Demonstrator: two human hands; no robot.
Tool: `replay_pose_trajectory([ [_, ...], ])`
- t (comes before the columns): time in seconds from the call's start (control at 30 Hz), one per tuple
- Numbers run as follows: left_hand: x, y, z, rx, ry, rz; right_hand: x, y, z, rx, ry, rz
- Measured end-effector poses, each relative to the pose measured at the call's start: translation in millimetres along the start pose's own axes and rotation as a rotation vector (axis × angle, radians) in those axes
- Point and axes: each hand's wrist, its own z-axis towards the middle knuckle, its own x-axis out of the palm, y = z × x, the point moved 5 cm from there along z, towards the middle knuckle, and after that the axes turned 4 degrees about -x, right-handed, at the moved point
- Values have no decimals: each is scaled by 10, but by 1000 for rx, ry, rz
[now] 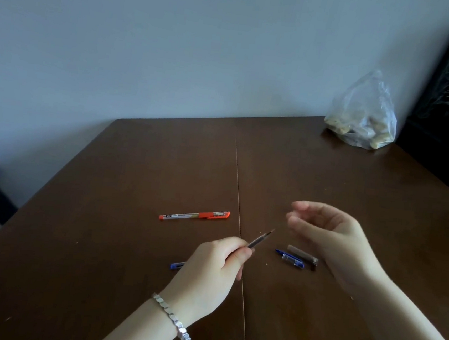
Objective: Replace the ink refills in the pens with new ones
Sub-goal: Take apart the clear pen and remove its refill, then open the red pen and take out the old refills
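1. Left hand (208,264), lower centre of frame, pinches a thin dark ink refill (259,238); its tip points up-right toward the right hand (322,228).
2. Right hand, centre right, is loosely curled and holds nothing.
3. Grey-brown pen barrel (301,253) and blue-and-clear pen cap (290,258) lie on the brown wooden table (135,175) below the right hand, which is nearer them.
4. Orange capped pen (194,215) lies apart, centre left.

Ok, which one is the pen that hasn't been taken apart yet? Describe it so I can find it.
Start at the seam running down the brown table. Just left of it, beyond the left hand, lies the orange pen. It alone is whole and capped; the blue pieces nearer the right hand are loose parts.
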Motion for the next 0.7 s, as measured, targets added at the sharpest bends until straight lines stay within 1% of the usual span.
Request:
replay_pose_trajectory([
  [0.03, -28, 45, -3, -10, -16, 13, -89, 16, 53, -58, -47, -123],
  [0.1, -83, 131, -15, -45, -49, 39, -192, 1, 169, -136, -80, -511],
  [0.17, -127, 199, -28, -78, -72, 73, -163, -96, 277, -156, -12, -785],
  [0.27, -188, 255, -54, -104, -108, 117, -10, -335, 414, -119, 164, -986],
  [0.37, -235, 315, -74, -123, -128, 162, 42, -484, 529, -11, 265, -1153],
  [0.43, -261, 355, -54, -121, -138, 211, 33, -517, 553, 62, 301, -1172],
  [0.5, -284, 390, 1, -97, -155, 284, 25, -506, 534, 92, 306, -1141],
  [0.6, -286, 438, 158, -29, -178, 411, -24, -427, 473, 68, 269, -1092],
  [0.7, -223, 504, 341, 19, -145, 542, -116, -291, 383, -6, 210, -1047],
])
